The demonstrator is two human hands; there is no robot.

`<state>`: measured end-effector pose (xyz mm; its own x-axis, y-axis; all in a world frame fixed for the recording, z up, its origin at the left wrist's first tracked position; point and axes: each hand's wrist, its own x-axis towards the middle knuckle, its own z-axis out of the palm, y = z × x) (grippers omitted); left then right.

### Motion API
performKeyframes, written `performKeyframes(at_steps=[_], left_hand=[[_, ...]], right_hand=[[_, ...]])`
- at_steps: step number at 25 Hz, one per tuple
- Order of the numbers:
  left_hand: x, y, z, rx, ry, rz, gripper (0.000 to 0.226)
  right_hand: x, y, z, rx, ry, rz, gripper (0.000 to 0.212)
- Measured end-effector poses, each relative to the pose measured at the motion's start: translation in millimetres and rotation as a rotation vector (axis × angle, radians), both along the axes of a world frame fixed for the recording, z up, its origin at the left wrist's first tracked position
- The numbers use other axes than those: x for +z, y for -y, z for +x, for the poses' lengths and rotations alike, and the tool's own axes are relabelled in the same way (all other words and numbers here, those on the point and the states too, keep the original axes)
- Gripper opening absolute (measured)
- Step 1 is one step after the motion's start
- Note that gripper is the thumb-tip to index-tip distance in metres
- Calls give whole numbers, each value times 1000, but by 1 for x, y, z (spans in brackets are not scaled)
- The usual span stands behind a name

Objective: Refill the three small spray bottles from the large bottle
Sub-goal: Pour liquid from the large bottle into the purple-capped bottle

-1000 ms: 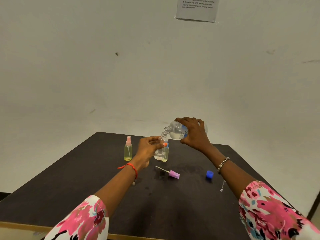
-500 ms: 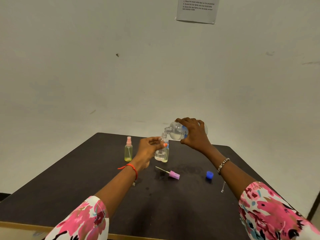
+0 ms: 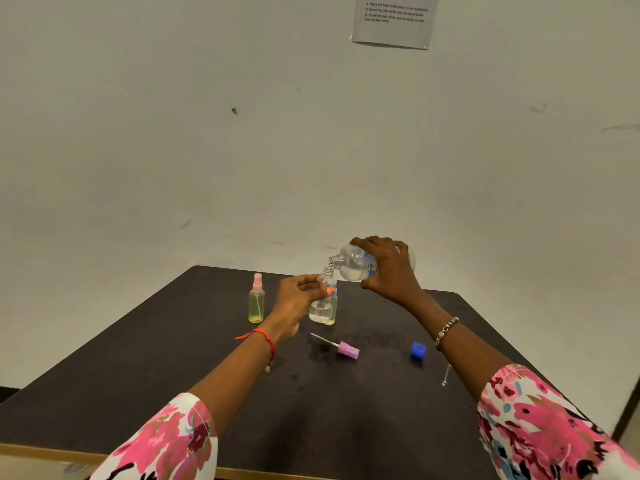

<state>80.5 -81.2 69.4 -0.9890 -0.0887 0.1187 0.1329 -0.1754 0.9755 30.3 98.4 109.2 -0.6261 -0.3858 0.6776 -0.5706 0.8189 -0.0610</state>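
My right hand [image 3: 391, 268] grips the large clear bottle [image 3: 353, 263], tipped on its side with its open mouth just above the neck of a small clear spray bottle [image 3: 320, 308]. My left hand [image 3: 298, 297] holds that small uncapped bottle upright on the dark table [image 3: 173, 358]; it has clear liquid in its lower part. Right behind it stands a second small bottle [image 3: 332, 311], yellowish with a blue top, partly hidden. A third small bottle [image 3: 256, 299], yellow with a pink sprayer, stands upright to the left.
A purple spray cap with its dip tube [image 3: 341, 347] lies on the table in front of the bottles. The large bottle's blue cap [image 3: 418, 350] sits to the right. A thin tube [image 3: 446, 375] lies near the right edge. A paper sheet [image 3: 394, 19] hangs on the wall.
Both hands keep their grips. The large bottle stays tipped over the small one with almost no shift.
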Motion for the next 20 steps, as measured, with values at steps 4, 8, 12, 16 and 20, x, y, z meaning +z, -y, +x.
performKeyframes(at_steps=[4,8,12,16,20], left_hand=[[0,-1,1,4,1,-6,44],[0,-1,1,0,0,-1,44],[-1,0,0,11,3,-6,43],[0,1,-1,17,1,-11,42],[1,1,0,13,0,-7,43]], right_hand=[[1,-1,2,-2,3,1,67],[1,-1,2,-3,0,0,68],[1,0,1,-1,-5,6,67],[2,1,3,2,-9,0,67],[3,1,4,13,-13,-3,66]])
